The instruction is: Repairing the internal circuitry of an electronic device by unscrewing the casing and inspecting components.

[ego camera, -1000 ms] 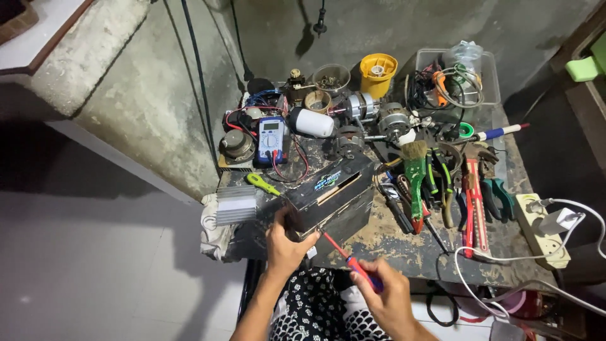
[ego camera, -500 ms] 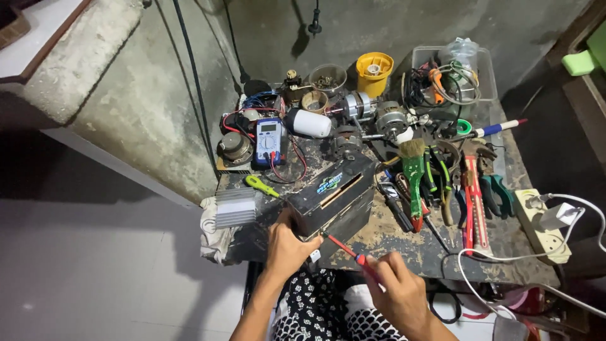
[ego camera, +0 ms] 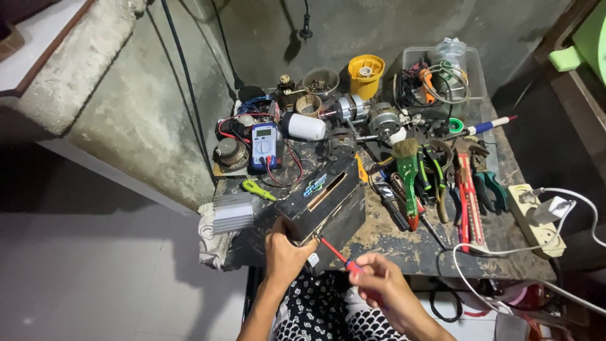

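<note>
**A:** Bench status?

**B:** Bench (ego camera: 404,243) is a worn, paint-flecked slab against a rough grey concrete wall (ego camera: 145,107), pale tiled floor to the left. Black cable (ego camera: 189,95) runs down the wall.

**A:** Hands?

**B:** Left hand (ego camera: 285,252) clamped on the near end of the black box (ego camera: 325,205) — box sits tilted at the bench's front edge. Right hand (ego camera: 379,287) clenched round a red screwdriver (ego camera: 338,256), tip at the box's near corner, right beside the left fingers.

**A:** Box open?

**B:** Cannot tell. A long slot shows on its top face.

**A:** What's around it?

**B:** Blue multimeter (ego camera: 264,145) behind the box with red leads, ribbed heat sink (ego camera: 232,213) at the left on a rag. Green-handled brush (ego camera: 408,170), pliers (ego camera: 489,189) and red cutters (ego camera: 467,196) laid out to the right. Yellow cup (ego camera: 365,69) and a clear tub (ego camera: 442,72) of wires at the back. Small motors (ego camera: 379,120) mid-bench.

**A:** Power?

**B:** White strip (ego camera: 535,218) on the right edge, charger plugged in — white cord loops off the front.
</note>
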